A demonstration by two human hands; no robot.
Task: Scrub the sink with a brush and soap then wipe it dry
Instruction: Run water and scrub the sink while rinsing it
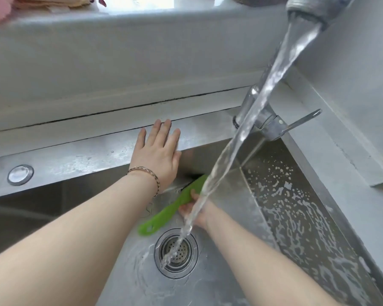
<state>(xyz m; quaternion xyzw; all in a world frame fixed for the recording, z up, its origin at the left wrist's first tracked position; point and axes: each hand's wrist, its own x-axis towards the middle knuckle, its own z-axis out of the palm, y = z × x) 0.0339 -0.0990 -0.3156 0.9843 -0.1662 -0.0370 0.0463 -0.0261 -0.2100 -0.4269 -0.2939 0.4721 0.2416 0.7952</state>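
- left hand (158, 151): flat on the rear rim of the sink (75, 157), left of the faucet (268, 123).
- brush (170, 208): in the basin, behind the drain strainer (184, 252), held by the right hand (205, 215).
- round cap (20, 174): rear rim, far left.

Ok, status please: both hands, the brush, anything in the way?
Left hand rests flat on sink rim. Right hand grips green brush, head toward back wall. Water stream crosses right hand, falls into drain.

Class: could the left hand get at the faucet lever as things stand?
Probably yes: the left hand lies empty on the sink rim; only the water stream separates it from the faucet lever.
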